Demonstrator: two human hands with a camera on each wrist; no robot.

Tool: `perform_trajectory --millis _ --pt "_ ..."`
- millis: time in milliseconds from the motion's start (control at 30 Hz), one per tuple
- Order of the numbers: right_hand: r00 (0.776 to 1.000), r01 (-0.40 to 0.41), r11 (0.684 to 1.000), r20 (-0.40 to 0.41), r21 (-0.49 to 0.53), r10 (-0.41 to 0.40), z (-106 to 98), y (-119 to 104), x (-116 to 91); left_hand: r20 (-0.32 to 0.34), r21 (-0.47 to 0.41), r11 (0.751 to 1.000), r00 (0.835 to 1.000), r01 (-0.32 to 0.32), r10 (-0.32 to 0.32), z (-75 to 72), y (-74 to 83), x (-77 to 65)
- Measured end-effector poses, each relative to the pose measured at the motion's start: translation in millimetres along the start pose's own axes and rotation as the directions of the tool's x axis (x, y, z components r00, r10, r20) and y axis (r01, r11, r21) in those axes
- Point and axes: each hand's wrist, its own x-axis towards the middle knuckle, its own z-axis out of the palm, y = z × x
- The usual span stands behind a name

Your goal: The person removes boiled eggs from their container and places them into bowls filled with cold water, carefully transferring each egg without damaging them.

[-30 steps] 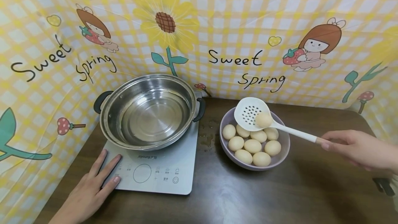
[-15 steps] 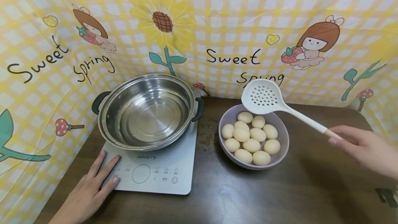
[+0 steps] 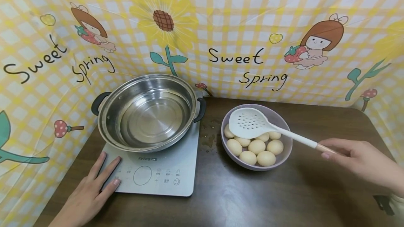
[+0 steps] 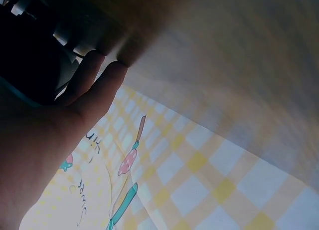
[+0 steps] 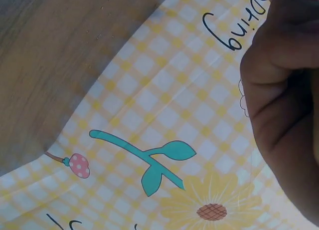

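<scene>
In the head view, my right hand (image 3: 363,160) grips the wood-coloured end of a white slotted skimmer (image 3: 249,123). No egg shows on the skimmer's perforated head, which hides the far part of a heap of pale eggs (image 3: 256,146) in a purple bowl (image 3: 288,151). Whether the head touches the eggs, I cannot tell. My left hand (image 3: 85,195) rests at the left edge of a white induction cooker (image 3: 187,171), fingers spread. The right wrist view shows only part of the right hand (image 5: 284,90); the left wrist view shows the left hand (image 4: 65,120) with extended fingers.
A steel pot (image 3: 113,137) with dark handles, holding clear liquid, stands on the cooker. Water drops (image 3: 209,139) lie on the brown table (image 3: 240,199) between cooker and bowl. A yellow checked cloth (image 3: 236,9) hangs behind and at the left.
One second ago an egg lay on the skimmer; half a second ago the skimmer was raised and bare. It has since come down over the eggs. My left hand stays in place.
</scene>
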Motion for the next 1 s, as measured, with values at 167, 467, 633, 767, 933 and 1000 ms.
perform_trajectory --millis 167,467,633,767,933,1000 --pt "0.998 -0.035 0.999 -0.053 -0.009 0.034 -3 -1 -3 0.003 -0.006 1.0 1.0 -0.003 0.003 0.1 0.1 0.4" --pt "0.976 -0.025 0.973 -0.207 0.23 0.074 -7 -4 -18 -0.005 0.017 1.0 1.0 -0.002 0.002 -2.8 1.8 1.4" --pt "0.986 0.026 0.984 -0.166 0.178 0.004 1 4 -26 -0.009 0.029 1.0 1.0 -0.002 0.002 -2.2 1.4 1.7" --pt "0.989 -0.003 0.987 -0.148 0.161 0.028 7 8 -31 -0.014 0.024 1.0 1.0 -0.008 0.008 -2.4 0.2 1.4" --pt "0.989 -0.026 0.983 -0.137 0.183 0.052 10 10 -31 -0.005 0.021 1.0 1.0 -0.004 0.004 -1.0 -1.1 1.0" --pt "0.991 -0.051 0.975 -0.108 0.214 0.076 12 10 -32 0.0 0.02 1.0 1.0 -0.001 0.001 -0.2 -0.4 0.9"
